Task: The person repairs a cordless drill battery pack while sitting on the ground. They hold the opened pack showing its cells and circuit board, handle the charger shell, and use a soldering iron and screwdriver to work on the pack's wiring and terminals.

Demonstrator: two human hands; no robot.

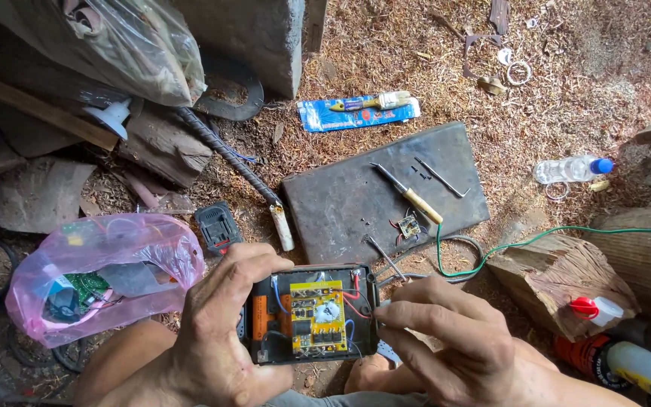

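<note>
Left hand [224,320] grips open black plastic casing [310,315] holding yellow circuit board [316,316]; right hand [446,339] pinches casing's 3 o'clock edge. Pink plastic bag [107,271] of electronic parts at 9 o'clock.

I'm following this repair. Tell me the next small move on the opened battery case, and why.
Probably steady the black case with the left hand and ease the right hand fingers toward the red wire beside the yellow circuit board: they already pinch at that edge.

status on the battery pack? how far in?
Done: the pack is open, yellow board and wires exposed. In hand: left hand holds the pack, right hand works at its right edge. Left: cover is still off on the ground; small board and screwdriver lie on the slab.
</note>
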